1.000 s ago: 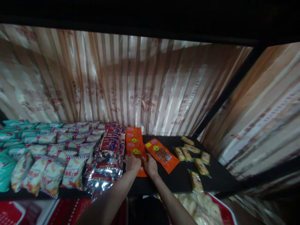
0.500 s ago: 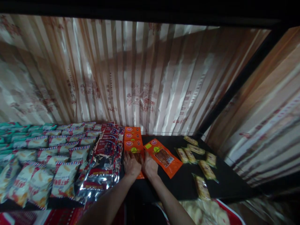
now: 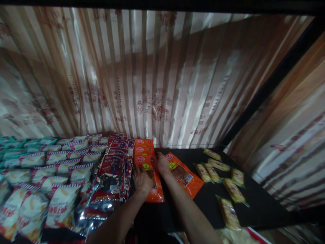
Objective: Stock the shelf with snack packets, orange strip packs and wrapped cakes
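Several orange snack packets (image 3: 144, 159) lie in an overlapping stack on the black shelf. My left hand (image 3: 142, 180) rests on the lower left of the front packet, its fingers apart. At the stack's upper right edge is my right hand (image 3: 162, 163), its fingers stretched out against the packets' side and partly hidden from view. Just right of it, a separate orange packet (image 3: 186, 178) lies tilted, its window showing brown sticks; my right hand and forearm cover part of its left side.
Dark red and silver packets (image 3: 111, 169) are piled left of the orange stack. Farther left are rows of white chip bags (image 3: 62, 205) and green bags (image 3: 15, 149). Small yellow wrapped snacks (image 3: 233, 190) lie scattered on the right of the black shelf (image 3: 259, 203). A pleated curtain (image 3: 157, 78) hangs behind.
My right hand has moved up along the stack's right edge. The front orange packet's lower part is more exposed. The view has shifted slightly.
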Demonstrator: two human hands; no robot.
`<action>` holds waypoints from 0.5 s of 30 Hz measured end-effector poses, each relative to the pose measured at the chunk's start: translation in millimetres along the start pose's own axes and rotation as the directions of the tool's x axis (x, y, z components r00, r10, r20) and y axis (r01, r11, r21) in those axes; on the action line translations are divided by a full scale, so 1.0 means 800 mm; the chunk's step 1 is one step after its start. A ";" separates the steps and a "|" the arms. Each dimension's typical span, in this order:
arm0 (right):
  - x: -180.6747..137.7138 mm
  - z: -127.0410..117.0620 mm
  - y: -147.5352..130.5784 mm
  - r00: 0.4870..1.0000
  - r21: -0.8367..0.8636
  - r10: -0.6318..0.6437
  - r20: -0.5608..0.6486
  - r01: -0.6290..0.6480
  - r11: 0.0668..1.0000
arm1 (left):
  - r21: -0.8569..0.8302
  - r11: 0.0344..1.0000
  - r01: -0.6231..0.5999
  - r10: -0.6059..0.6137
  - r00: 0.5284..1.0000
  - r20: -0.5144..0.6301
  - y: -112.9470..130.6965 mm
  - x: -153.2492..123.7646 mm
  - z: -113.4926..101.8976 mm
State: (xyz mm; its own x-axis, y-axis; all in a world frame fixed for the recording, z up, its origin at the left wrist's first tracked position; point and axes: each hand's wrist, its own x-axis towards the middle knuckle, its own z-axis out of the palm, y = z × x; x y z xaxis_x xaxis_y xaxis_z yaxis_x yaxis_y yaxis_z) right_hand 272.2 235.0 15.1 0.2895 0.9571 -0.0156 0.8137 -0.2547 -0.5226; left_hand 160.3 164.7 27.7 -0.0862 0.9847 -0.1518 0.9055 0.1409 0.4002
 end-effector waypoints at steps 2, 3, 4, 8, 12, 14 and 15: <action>0.009 0.003 0.000 1.000 0.027 0.024 0.011 -0.024 0.999 | 0.016 1.000 0.003 -0.003 1.000 0.008 0.000 0.002 0.001; 0.012 0.005 0.001 0.999 0.037 0.033 0.014 -0.034 0.999 | 0.022 1.000 0.006 -0.007 1.000 0.014 0.001 0.002 0.002; 0.014 0.006 0.002 0.999 0.044 0.039 0.014 -0.040 0.998 | 0.028 1.000 0.006 -0.007 1.000 0.013 0.001 0.003 0.002; 0.019 0.010 0.004 0.999 0.076 0.052 0.014 -0.053 0.996 | 0.061 0.998 -0.009 0.011 1.000 -0.026 0.000 0.006 0.006; 0.023 0.011 0.005 0.998 0.106 0.064 0.007 -0.064 0.992 | 0.076 0.997 -0.012 0.016 0.999 -0.046 -0.003 0.006 0.009; 0.024 0.012 0.006 0.998 0.118 0.063 0.006 -0.063 0.991 | 0.080 0.997 -0.009 0.013 0.999 -0.052 -0.003 0.005 0.010; 0.024 0.012 0.006 0.998 0.122 0.063 0.007 -0.063 0.990 | 0.081 0.997 -0.008 0.013 0.998 -0.057 -0.003 0.005 0.009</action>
State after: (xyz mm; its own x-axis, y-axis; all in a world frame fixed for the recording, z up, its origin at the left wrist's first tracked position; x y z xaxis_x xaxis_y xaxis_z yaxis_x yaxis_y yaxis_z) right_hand 276.7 254.0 4.5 0.3365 0.9401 -0.0543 0.7261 -0.2957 -0.6208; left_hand 161.1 167.4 19.4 -0.0982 0.9907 -0.0946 0.9368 0.1241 0.3270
